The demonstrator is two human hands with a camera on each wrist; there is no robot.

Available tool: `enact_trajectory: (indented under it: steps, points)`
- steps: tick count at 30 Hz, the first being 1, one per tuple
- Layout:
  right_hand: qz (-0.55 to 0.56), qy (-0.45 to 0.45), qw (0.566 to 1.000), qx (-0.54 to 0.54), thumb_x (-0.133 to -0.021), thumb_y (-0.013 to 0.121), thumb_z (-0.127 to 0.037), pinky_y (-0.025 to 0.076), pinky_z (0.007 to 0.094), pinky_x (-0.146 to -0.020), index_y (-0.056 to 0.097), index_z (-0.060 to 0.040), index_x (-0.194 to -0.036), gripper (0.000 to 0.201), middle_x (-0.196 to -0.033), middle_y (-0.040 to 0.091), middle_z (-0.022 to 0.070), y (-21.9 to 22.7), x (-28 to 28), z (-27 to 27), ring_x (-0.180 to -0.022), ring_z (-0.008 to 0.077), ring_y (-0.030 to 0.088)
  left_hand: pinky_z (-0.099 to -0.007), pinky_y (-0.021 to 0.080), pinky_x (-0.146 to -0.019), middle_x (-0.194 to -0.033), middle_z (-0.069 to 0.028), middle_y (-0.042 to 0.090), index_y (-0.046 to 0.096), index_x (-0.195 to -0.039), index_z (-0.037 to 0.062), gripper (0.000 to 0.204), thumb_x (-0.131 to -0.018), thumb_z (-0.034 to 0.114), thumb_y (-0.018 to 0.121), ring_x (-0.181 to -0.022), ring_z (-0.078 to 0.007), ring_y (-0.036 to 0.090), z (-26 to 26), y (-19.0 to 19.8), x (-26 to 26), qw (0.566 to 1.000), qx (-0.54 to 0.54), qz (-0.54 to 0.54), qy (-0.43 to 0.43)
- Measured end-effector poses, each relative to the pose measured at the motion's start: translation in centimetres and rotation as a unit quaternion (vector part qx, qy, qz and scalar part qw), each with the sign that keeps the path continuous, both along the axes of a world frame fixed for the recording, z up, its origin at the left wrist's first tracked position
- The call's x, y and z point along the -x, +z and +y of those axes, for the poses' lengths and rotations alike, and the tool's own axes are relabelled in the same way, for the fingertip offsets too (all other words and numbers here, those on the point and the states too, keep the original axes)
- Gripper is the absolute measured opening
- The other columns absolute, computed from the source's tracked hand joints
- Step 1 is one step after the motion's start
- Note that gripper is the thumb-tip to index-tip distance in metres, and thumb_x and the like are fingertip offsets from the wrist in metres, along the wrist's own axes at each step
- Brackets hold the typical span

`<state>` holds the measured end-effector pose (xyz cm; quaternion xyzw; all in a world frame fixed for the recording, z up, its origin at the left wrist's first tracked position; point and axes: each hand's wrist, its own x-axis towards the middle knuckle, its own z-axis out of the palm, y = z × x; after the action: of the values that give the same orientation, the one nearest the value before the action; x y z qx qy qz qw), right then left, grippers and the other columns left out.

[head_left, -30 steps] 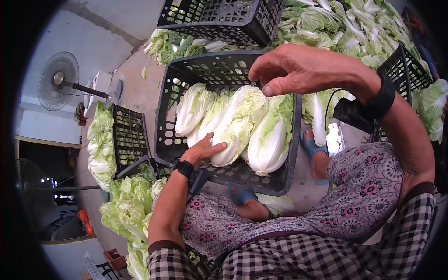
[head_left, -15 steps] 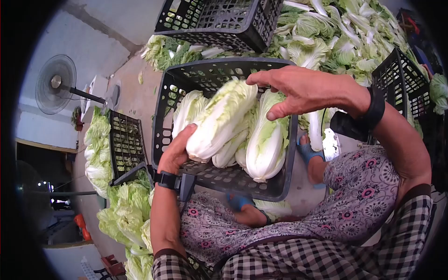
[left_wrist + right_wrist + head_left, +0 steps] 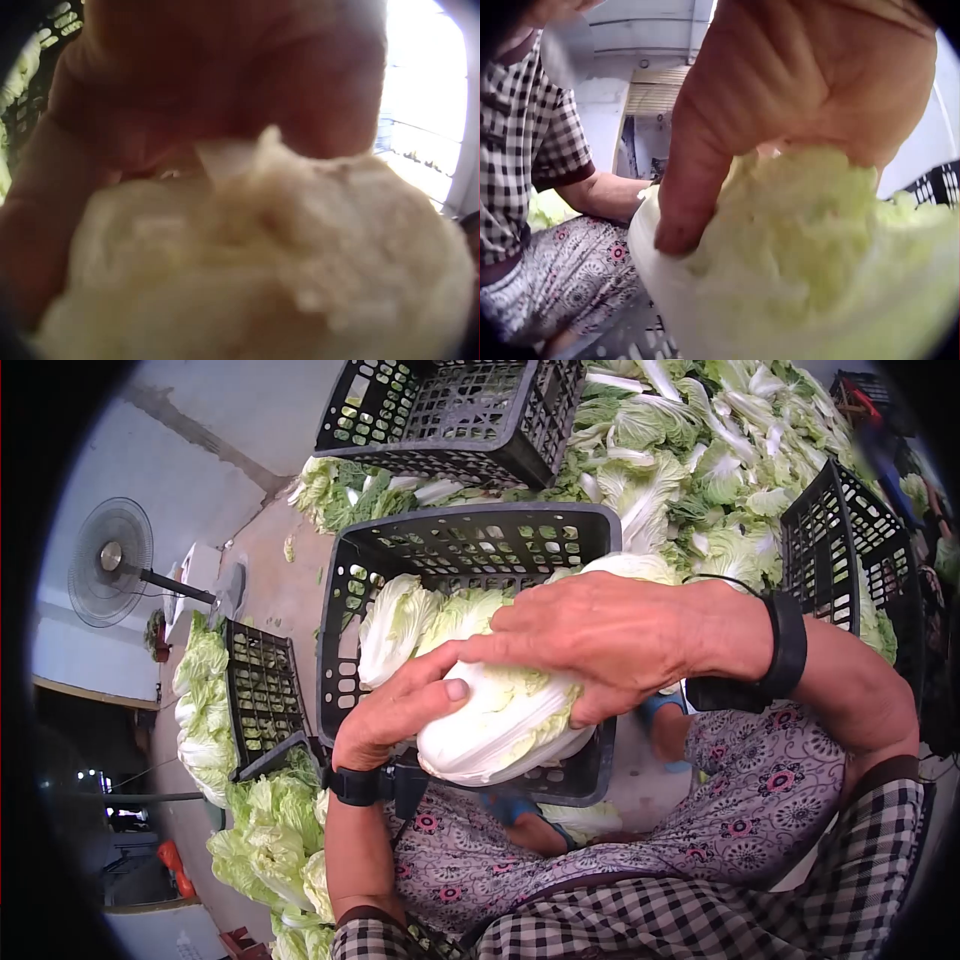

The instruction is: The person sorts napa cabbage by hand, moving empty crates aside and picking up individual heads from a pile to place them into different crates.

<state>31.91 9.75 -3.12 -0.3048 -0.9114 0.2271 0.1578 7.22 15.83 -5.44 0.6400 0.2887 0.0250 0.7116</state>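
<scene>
Between both hands a Chinese cabbage [image 3: 500, 735] lies slanted over the near side of a black slatted crate [image 3: 480, 512]. My left hand [image 3: 395, 710] grips its white base end, thumb on top. In the left wrist view the cut stem end [image 3: 322, 232] fills the frame, blurred, below the palm. My right hand [image 3: 620, 635] holds the cabbage from above towards the leafy end, and the right wrist view shows its thumb [image 3: 686, 202] bent against the pale leaves. Other cabbages [image 3: 392, 625] lie inside the crate behind the held one.
Another black crate [image 3: 450, 420] stands beyond, beside a large heap of loose leaves [image 3: 700, 450]. To the left are a crate [image 3: 262, 685] and more cabbages [image 3: 265, 845], with a fan [image 3: 110, 555] farther off. A further crate [image 3: 835, 550] stands at right.
The left hand has lifted a cabbage out of the row and brought it nearer the body. The right hand, raised in the air before, has come down onto it.
</scene>
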Motion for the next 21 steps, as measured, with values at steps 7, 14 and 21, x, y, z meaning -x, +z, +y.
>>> enact_trajectory:
  steps: [7, 14, 21]
  points:
    - [0.234, -0.117, 0.95, 0.172, -0.063, 0.066, -0.026, 0.047, 0.0333, -0.087, 0.049, 0.0025, -0.121, 0.067, -0.11, 0.059, 0.0191, -0.5, -2.5, 1.7, -0.098, 0.0254, 0.059, -0.0404, 0.041, -0.098, -0.131, -0.0177, 0.045, 0.031, -0.136, 0.0007, 0.088, -0.082, 0.069, 0.036, -0.117, -0.0274, 0.049, 2.4, -2.4, 2.8, 0.953, 0.088, -0.154, 0.244]
    - [0.31, -0.215, 0.892, 0.247, -0.07, 0.066, -0.045, 0.043, 0.0346, -0.09, 0.043, 0.0065, -0.127, 0.08, -0.12, 0.052, 0.0234, 0.5, -1.4, 1.9, -0.106, 0.0274, 0.054, -0.0423, 0.033, -0.104, -0.137, -0.004, 0.04, 0.029, -0.138, 0.0078, 0.1, -0.062, 0.055, 0.073, -0.124, -0.0236, 0.04, 0.3, -3.1, -1.4, 0.959, 0.024, -0.151, 0.237]
    - [0.316, -0.132, 0.908, 0.243, -0.061, 0.072, -0.056, 0.043, 0.0374, -0.093, 0.026, 0.0037, -0.135, 0.106, -0.125, 0.046, 0.0224, 0.2, -1.7, 2.6, -0.108, 0.0275, 0.052, -0.0418, 0.035, -0.102, -0.132, -0.0059, 0.045, 0.037, -0.133, 0.0073, 0.083, -0.07, 0.047, 0.073, -0.12, -0.0238, 0.043, 2.2, -3.4, -1.9, 0.896, 0.078, -0.264, 0.349]
